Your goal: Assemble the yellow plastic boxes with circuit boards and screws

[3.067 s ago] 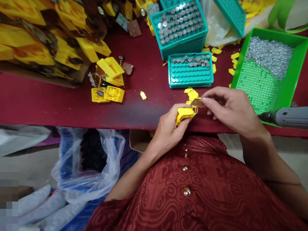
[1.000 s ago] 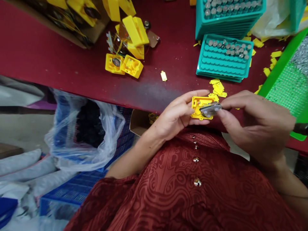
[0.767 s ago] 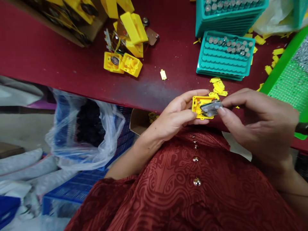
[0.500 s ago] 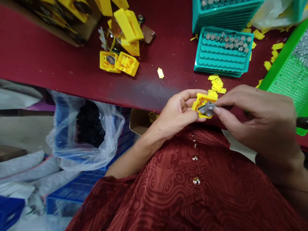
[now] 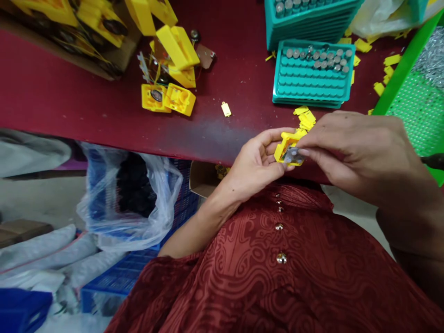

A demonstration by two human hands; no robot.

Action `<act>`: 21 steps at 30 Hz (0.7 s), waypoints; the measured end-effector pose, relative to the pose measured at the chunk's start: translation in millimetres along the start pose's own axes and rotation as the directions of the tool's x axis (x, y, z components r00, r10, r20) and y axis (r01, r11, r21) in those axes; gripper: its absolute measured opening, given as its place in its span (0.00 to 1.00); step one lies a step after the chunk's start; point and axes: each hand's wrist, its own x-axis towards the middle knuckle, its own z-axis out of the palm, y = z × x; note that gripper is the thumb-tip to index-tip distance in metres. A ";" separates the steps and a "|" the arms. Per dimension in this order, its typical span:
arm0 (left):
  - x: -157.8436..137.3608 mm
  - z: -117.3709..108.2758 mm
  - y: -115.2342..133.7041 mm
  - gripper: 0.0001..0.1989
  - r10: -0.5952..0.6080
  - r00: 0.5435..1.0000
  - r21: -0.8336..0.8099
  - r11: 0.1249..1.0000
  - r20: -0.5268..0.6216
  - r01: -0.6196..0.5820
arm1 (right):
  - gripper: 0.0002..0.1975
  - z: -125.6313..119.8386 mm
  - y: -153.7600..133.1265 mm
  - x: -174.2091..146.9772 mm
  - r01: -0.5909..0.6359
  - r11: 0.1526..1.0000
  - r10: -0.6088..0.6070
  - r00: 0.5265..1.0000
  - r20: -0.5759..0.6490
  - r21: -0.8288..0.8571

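Note:
My left hand [image 5: 258, 162] is closed around a small yellow plastic housing [image 5: 279, 153], its open side facing up. A grey, flat piece with pale round spots [image 5: 293, 155] sits tilted at the housing's opening. My right hand [image 5: 350, 152] pinches the right edge of that piece between thumb and forefinger. How deep it lies inside the housing is hidden by the fingers. Just beyond the hands, several small yellow plastic tabs [image 5: 306, 119] lie in a pile on the dark red table [image 5: 114, 120].
A teal tray [image 5: 312, 83] with button cells stands behind the hands, near a taller teal stack [image 5: 312, 27]. At right is a green perforated basket [image 5: 405, 106] with metal parts. Yellow housings [image 5: 180, 99] with wires lie left. Below the table edge stands a bag-lined blue crate [image 5: 93, 185].
The grey piece has tipped flatter and further into the yellow housing, with my right hand moving in over it. The whole view has shifted slightly.

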 end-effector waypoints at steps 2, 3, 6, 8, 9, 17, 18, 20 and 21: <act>-0.4 0.3 0.3 0.27 0.004 1.000 0.011 1.000 -0.002 -0.004 | 0.07 1.6 3.4 0.4 -0.024 1.000 0.025 1.000 -0.011 0.008; -0.6 0.5 0.5 0.28 0.007 1.000 0.009 1.000 -0.004 -0.007 | 0.05 2.7 5.1 0.5 -0.045 0.999 0.045 0.999 -0.021 0.015; 0.4 0.5 -0.3 0.28 0.011 1.000 0.010 1.000 -0.004 -0.011 | 0.03 6.0 8.8 -0.1 -0.054 0.997 0.056 0.998 -0.041 0.051; 2.3 0.3 -2.6 0.27 0.019 1.000 0.028 0.999 -0.004 -0.019 | 0.05 8.0 8.9 -1.4 -0.031 0.998 0.034 0.998 -0.052 0.048; 3.4 0.3 -4.0 0.26 0.022 1.000 0.034 0.999 -0.007 -0.022 | 0.06 9.2 8.2 -2.3 -0.029 0.999 0.032 0.997 -0.076 0.043; 4.9 6.4 -9.3 0.25 -0.026 0.999 -0.086 0.996 -0.043 0.023 | 0.04 26.5 1.9 -15.2 -0.040 0.995 0.071 0.922 -0.379 0.091; 4.5 8.0 -9.3 0.25 -0.023 0.999 -0.100 0.995 -0.041 0.019 | 0.05 28.3 2.3 -17.3 -0.031 0.996 0.062 0.916 -0.397 0.084; 3.6 11.8 -9.3 0.24 -0.013 0.998 -0.124 0.992 -0.056 0.006 | 0.07 30.8 3.5 -21.5 -0.017 0.997 0.044 0.909 -0.414 0.069; 3.0 14.0 -9.4 0.23 -0.015 0.997 -0.131 0.991 -0.070 0.006 | 0.07 31.7 4.3 -23.7 -0.009 0.998 0.035 0.906 -0.421 0.065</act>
